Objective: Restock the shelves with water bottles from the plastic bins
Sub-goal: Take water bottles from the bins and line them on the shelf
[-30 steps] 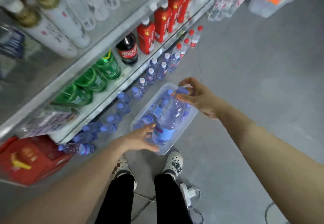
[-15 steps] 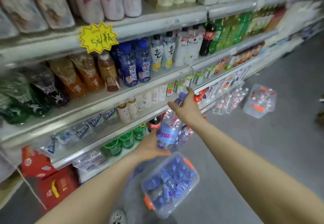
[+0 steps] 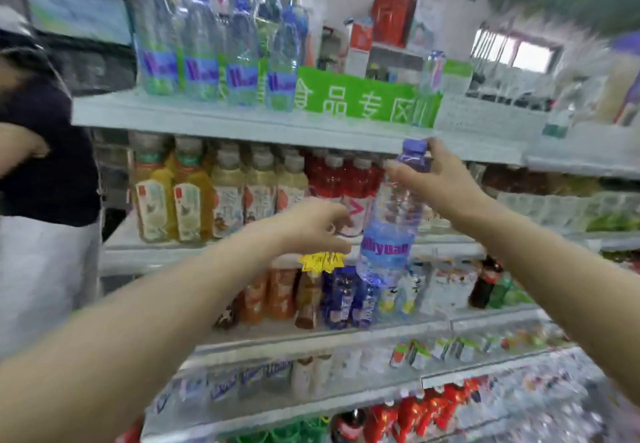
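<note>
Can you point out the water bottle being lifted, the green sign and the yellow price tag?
water bottle [image 3: 387, 245], head view, on its blue label.
green sign [image 3: 360, 99], head view, its middle.
yellow price tag [image 3: 322, 262], head view, its middle.

The water bottle [image 3: 391, 224] has come up from the bin on the floor to just below the top shelf [image 3: 242, 122]. The right hand [image 3: 438, 179] now grips its neck alone, while the left hand [image 3: 311, 227] has let go of its base.

Two bare forearms, no sleeves, no gloves, rings or watch visible.
</note>
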Demonstrator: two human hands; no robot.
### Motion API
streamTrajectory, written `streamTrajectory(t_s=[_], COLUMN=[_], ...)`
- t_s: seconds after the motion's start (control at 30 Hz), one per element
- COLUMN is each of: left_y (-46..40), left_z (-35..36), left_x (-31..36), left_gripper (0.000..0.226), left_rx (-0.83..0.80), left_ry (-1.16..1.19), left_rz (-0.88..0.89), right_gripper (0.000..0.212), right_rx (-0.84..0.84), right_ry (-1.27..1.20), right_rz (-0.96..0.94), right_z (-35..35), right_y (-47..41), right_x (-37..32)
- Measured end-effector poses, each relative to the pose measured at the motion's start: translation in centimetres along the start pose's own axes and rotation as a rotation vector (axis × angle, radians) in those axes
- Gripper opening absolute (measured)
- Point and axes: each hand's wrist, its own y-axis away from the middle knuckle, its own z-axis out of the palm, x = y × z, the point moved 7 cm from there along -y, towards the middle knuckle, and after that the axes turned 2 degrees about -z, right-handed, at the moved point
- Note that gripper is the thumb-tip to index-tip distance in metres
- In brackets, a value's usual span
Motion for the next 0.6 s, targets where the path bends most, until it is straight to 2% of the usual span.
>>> streamTrajectory(t_s=[0.1,0.17,0.23,0.33,0.47,0.6], left_y=[-1.3,-2.2,-3.2,-5.1,-8.3,-12.0], left_z=[-9.3,-14.2,-17.8,-20.6,-21.5,-21.8], left_x=[-1.7,-3.3,-5.5,-9.3,-13.9,-16.6], left_gripper=[0.035,0.042,0.053,0.07,0.074,0.075], left_rx=[0.26,0.391,0.462,0.456,0.414,0.363], left_ry=[0.008,0.005,-0.054,-0.073,-0.062,-0.074], left_rz=[-0.018,-0.051,-0.114,-0.238,-0.345,-0.377], right_gripper=[0.032,0.02,0.021,0.042,0.049,0.054], right_rx=[0.052,0.076,0.077,0.113,0.19,0.209], right_ry=[-0.098,-0.148,-0.151,-0.113,-0.026,-0.005], right_rz=[-0.1,-0.15,-0.201,-0.25,-0.268,-0.253], right_z=[-2.0,-2.6,-2.5,-1.7,0.6,4.2], right_y=[-5.3,-8.7,-11.9,-16.4,-22.7,-28.7], right_x=[-5.5,-8.9,-11.6,-13.8,-13.6,-11.3])
